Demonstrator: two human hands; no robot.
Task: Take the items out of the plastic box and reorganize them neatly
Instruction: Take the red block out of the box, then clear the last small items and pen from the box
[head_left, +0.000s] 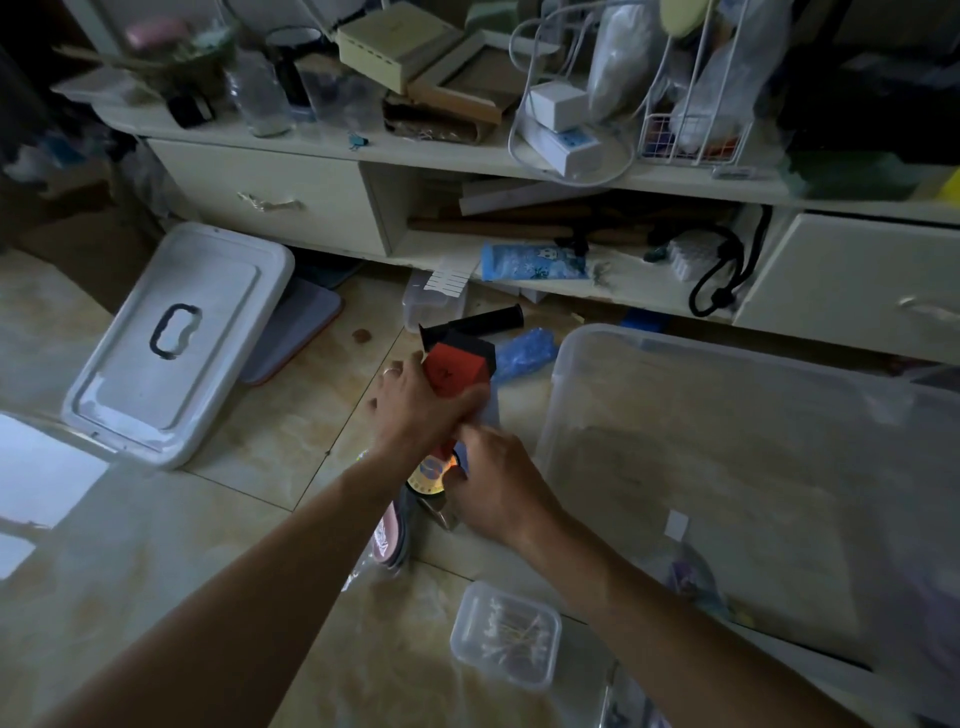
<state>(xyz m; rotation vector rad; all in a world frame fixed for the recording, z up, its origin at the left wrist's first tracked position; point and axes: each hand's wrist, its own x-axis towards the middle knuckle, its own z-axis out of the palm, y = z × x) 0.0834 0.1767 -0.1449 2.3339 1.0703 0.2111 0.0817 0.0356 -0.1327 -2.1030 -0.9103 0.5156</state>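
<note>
The big clear plastic box (675, 364) stands on the floor at the right, nearly empty, with a few small things in its near corner. Its white lid (176, 338) leans on the floor at the left. My left hand (415, 410) is closed around a red and black box (457, 369), held just above the floor. My right hand (498, 488) rests just below it on a small round item with an orange and yellow label (434, 470); what its fingers hold is unclear. A small clear case of cotton swabs (506, 631) lies on the floor near me.
A cream cabinet (270, 192) with drawers and an open shelf runs across the back, its top crowded with boxes, jars and a wire rack (691, 135). On the floor lie a black cylinder (493, 318), a blue plastic bag (524, 351) and a pink pouch (389, 535).
</note>
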